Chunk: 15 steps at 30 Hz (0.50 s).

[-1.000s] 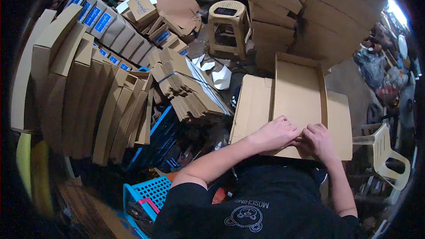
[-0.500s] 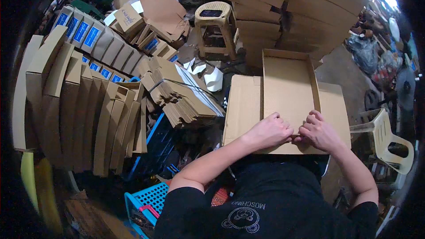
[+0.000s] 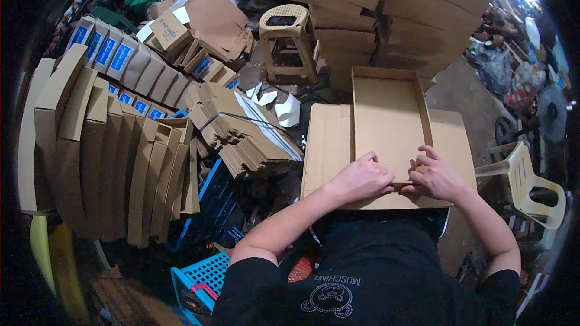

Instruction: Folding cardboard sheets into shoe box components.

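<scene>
A shallow brown cardboard box (image 3: 388, 108) with low upright walls lies on a flat cardboard sheet (image 3: 328, 145) over my lap. My left hand (image 3: 364, 177) is closed over the left part of the box's near wall, its fingers curled down inside the edge. To its right, my right hand (image 3: 432, 175) grips the same wall near the right corner, the thumb low and the index finger lifted. Between the two hands a short stretch of the near wall shows. The far, left and right walls stand up.
Shallow cardboard boxes (image 3: 115, 163) stand in rows at the left. A strapped bundle of flat cardboard (image 3: 241, 127) lies beside the sheet. Beyond are a plastic stool (image 3: 285, 36) and tall stacked boxes (image 3: 423, 24). A cream chair (image 3: 522, 187) stands right; a blue basket (image 3: 202, 265) sits lower left.
Both hands stay at the near wall. My right index finger has lifted and straightened a little. The whole view has shifted slightly.
</scene>
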Tool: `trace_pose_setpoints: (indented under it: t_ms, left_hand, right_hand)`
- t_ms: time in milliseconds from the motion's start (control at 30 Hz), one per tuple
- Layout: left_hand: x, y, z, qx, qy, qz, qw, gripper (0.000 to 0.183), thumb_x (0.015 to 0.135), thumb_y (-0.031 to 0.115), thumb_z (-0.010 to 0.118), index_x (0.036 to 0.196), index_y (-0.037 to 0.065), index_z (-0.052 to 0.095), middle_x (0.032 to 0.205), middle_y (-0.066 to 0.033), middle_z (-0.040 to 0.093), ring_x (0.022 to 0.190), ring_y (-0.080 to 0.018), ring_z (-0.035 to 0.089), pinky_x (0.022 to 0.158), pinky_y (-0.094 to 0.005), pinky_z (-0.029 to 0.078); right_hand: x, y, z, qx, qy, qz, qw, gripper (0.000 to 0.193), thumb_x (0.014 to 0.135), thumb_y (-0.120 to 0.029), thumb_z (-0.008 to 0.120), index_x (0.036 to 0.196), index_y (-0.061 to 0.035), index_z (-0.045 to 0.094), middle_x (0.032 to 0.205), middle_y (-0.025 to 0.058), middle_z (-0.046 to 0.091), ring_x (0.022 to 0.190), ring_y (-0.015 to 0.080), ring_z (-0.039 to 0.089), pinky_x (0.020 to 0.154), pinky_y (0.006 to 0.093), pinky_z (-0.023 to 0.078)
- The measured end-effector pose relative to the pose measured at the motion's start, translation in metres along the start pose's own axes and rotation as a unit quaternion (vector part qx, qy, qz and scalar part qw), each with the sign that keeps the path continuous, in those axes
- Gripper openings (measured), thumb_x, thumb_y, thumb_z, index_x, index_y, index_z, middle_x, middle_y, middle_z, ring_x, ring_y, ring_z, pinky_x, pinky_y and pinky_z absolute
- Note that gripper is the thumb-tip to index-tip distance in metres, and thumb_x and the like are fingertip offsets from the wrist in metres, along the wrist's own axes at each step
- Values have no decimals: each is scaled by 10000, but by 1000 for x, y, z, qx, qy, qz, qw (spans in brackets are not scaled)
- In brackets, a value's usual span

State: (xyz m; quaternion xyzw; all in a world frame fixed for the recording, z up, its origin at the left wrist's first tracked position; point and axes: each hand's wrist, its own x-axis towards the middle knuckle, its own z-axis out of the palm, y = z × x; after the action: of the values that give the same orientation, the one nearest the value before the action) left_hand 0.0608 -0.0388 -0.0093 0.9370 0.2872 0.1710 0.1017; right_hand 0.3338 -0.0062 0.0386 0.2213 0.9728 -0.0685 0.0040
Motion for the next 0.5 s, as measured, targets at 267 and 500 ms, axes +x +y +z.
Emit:
trace_pose_setpoints:
  t_ms: [267,500]
  left_hand:
    - [-10,-6,-10,-34,27,10,999,353,948,388,749,829,69,658,771,-88,695,809,-269,713,992,-418,519]
    - [-6,-1,-20,-11,20,1,1000,324,975,345,731,840,64,645,767,-90,688,803,-272,714,965,-402,533]
  right_hand:
    - [-7,2,3,-4,35,-5,999,264,984,-347,687,858,-127,614,852,46,641,996,241,660,1236,532,383]
    - [-8,0,6,-3,45,6,999,346,1026,-410,639,826,-128,627,819,53,644,998,248,667,1229,522,373]
